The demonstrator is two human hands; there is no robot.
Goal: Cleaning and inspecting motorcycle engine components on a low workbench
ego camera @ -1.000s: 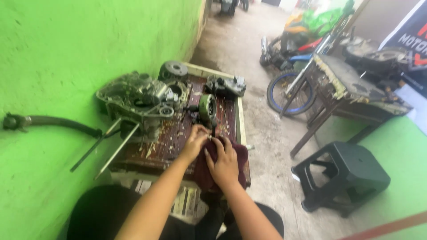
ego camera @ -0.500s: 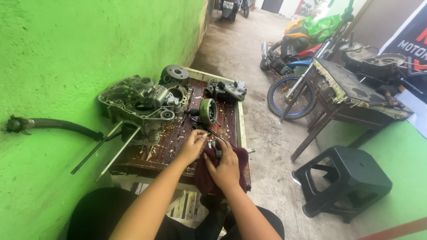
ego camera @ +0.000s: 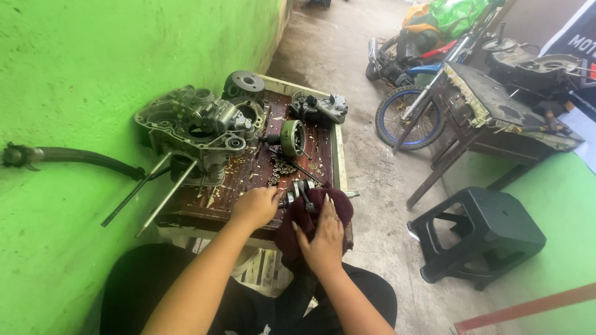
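Since a second ago: both hands have slid a bit toward the near edge of the tray, and the rag is now bunched up more around the part.
Head view, part: small metal shaft piece (ego camera: 302, 191), at the near right corner of the wooden tray (ego camera: 338, 155), half wrapped in a dark maroon rag (ego camera: 310, 217).
Long axis: runs roughly left-right across the tray corner, stub ends poking out either side, I think.
Left hand (ego camera: 254, 206): just left of the part, fingers curled, pinching its left end.
Right hand (ego camera: 323, 232): on the rag, nearer side of the part, fingers spread flat and pressing.
Nearer hand: honestly both touching it.
Further up the tray: engine crankcase (ego camera: 192, 127), green flywheel (ego camera: 292, 138).
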